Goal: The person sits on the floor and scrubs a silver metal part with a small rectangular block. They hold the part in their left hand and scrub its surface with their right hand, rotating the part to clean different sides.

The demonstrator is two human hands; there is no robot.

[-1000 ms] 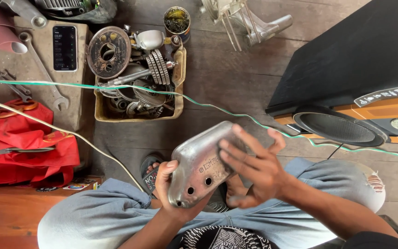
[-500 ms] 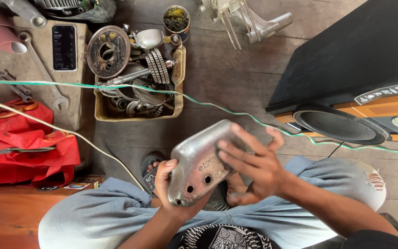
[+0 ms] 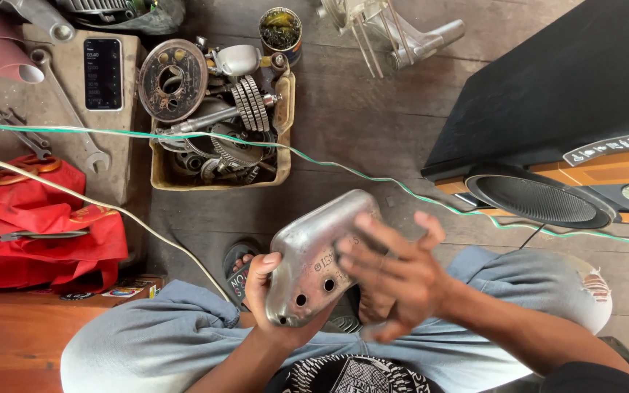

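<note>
Cover [image 3: 314,262] — left hand [image 3: 260,280] gripping, right hand [image 3: 394,280] touching

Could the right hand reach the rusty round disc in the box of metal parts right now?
Probably yes. The right hand is open against the silver metal cover that the left hand holds up. The rusty disc lies on top of the box, with bare floor between.

Left hand [image 3: 265,291] grips; right hand [image 3: 394,280] open, fingers spread.
</note>
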